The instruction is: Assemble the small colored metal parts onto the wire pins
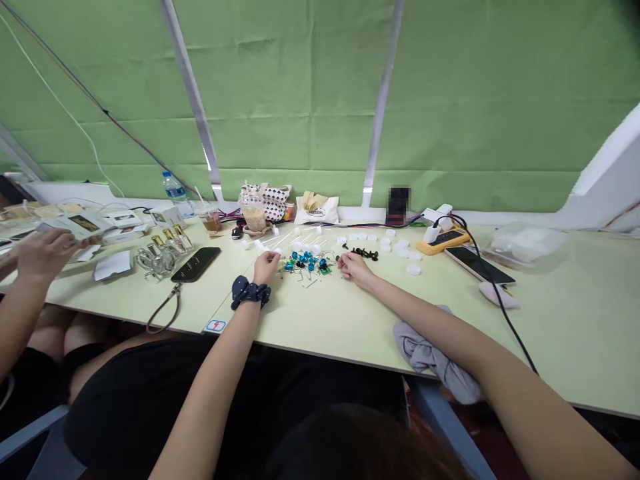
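My left hand (267, 267), with a dark scrunchie (250, 293) round its wrist, is closed in a pinch at the left edge of a small pile. What its fingers hold is too small to make out. My right hand (356, 269) is pinched at the pile's right side, and its fingertip contents are also unclear. Between both hands lie shiny blue parts (311, 259), a few green ones and thin metal pins (313, 283). Small black parts (367, 254) lie just beyond my right hand. White round caps (400, 247) and clear tubes (295, 239) are spread behind.
A phone (197, 264) and glass bottles (170, 247) stand left, beside a co-worker's hands (45, 250) holding a white box. Drink cups (254, 212) and bags are at the back. Right are a yellow meter (443, 241), a tablet (479, 265), a black cable and grey cloth (425, 347).
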Motion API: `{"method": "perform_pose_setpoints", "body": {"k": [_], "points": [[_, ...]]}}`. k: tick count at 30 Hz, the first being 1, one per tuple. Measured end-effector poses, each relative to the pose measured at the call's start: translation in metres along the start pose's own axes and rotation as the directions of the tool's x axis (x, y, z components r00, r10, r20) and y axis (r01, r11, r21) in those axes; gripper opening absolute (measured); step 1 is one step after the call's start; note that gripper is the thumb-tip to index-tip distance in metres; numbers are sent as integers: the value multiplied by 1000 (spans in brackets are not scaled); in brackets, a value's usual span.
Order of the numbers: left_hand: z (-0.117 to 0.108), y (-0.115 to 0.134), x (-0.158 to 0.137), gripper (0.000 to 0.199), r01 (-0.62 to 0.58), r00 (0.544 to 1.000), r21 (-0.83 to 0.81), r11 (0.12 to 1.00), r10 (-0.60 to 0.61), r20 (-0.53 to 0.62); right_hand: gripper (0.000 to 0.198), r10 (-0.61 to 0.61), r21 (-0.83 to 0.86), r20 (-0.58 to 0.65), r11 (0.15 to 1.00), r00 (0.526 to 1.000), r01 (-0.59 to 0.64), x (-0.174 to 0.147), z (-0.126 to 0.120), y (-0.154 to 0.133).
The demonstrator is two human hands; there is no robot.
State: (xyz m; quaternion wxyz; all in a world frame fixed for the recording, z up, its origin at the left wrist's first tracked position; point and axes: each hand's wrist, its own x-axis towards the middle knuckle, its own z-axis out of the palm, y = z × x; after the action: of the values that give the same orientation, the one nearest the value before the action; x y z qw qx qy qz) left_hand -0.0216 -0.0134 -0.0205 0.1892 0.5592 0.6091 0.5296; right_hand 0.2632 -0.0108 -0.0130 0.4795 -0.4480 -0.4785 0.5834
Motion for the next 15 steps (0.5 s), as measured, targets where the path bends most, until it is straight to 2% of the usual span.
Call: {"method": "perform_pose_setpoints", "body": {"k": [3, 6, 8, 11, 15], "points": [[-8, -5, 5, 35, 88, 995, -65, 994, -85, 43, 23, -20, -87, -8, 996, 1000, 19, -1, 3, 1], [-12, -7, 6, 40, 112, 989, -116, 987, -99, 109, 22, -7, -91, 14, 996, 1000, 8, -1, 3, 1], [-13, -6, 5, 42, 87, 980, -128, 988, -61, 191, 22, -26, -60, 67, 998, 997, 30, -1, 3, 2], [-12, -2, 0, 45, 19, 942, -93, 996, 13, 336, 20, -111, -23, 149, 993, 982, 116, 0, 4, 5], [-9, 0, -4, 49, -34, 927, -27, 999, 42, 372, 22, -229, -35, 164, 971, 960, 238, 0, 3, 6]]}}
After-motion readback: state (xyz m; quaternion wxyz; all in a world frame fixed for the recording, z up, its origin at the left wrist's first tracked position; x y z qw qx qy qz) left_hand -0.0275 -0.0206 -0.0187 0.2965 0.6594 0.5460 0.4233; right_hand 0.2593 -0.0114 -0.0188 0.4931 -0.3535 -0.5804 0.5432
